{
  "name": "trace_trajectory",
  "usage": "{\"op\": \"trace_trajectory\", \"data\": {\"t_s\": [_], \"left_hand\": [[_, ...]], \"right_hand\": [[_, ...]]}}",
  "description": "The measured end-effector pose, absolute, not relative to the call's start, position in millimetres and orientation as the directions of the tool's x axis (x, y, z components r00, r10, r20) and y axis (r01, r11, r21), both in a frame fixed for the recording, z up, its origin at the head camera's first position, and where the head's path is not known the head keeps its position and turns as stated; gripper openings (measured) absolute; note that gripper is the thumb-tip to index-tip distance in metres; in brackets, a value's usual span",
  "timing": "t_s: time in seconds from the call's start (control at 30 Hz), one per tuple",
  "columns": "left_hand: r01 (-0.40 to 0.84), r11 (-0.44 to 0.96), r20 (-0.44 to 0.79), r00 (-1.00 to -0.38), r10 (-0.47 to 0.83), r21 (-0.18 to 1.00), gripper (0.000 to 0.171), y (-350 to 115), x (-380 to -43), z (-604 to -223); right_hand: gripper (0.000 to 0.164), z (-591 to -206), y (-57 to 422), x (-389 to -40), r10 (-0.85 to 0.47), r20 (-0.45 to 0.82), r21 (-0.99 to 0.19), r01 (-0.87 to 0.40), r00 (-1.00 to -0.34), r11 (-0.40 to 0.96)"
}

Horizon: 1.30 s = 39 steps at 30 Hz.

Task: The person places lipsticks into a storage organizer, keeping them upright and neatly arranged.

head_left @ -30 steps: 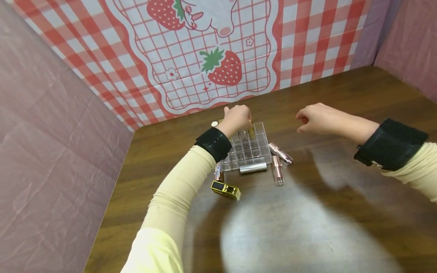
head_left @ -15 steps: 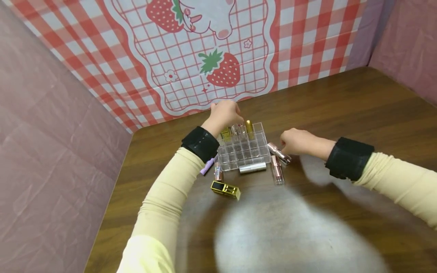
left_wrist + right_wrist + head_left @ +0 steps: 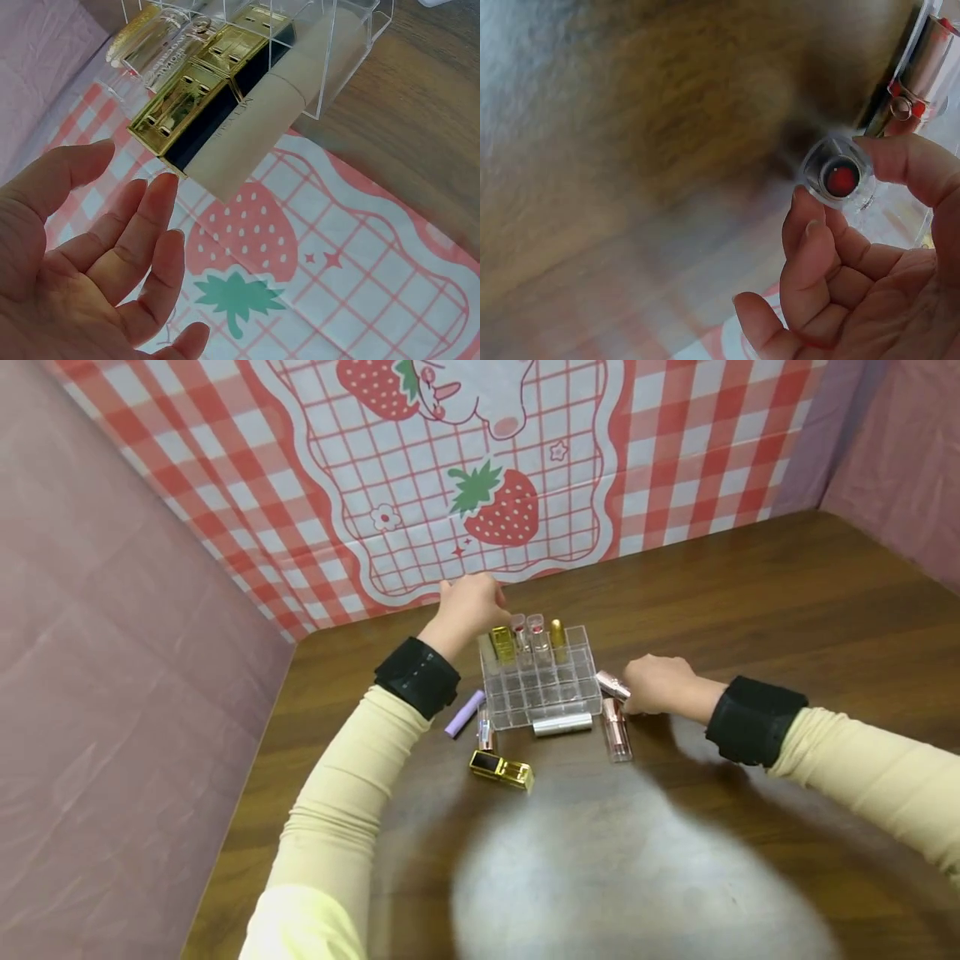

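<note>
My right hand pinches a rose-gold lipstick with a clear cap at the right side of the clear acrylic lipstick organizer. The right wrist view shows its round end, red inside, between thumb and fingers. My left hand hovers by the organizer's back left corner, fingers loosely bent and holding nothing. Along the back row stand a black-and-gold lipstick, a beige tube, two clear-capped lipsticks and a gold bullet-shaped one.
Lying around the organizer are a silver tube, a rose-gold lipstick, another small lipstick, a lilac tube and a black-and-gold lipstick. A checked strawberry cloth hangs behind the table.
My left hand has moved left, away from the gold bullet-shaped lipstick in the back row. My right hand has come left and down to the table and now pinches the rose-gold lipstick.
</note>
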<state>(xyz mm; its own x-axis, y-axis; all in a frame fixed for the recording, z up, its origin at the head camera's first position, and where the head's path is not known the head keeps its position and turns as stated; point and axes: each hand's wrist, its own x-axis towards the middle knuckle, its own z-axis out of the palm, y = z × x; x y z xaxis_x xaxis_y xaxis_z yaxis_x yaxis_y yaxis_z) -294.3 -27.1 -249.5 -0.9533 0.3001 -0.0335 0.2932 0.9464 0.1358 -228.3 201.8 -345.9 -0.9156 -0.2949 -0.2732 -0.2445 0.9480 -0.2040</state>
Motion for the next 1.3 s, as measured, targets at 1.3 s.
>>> {"op": "trace_trajectory", "data": {"t_s": [1.3], "left_hand": [[0.448,0.886,-0.014,-0.892,0.453,0.119,0.019,-27,-271,-243]], "right_hand": [[0.012,-239,182,-272,-0.463,-0.069,-0.256,-0.433,-0.884,0.864]]}}
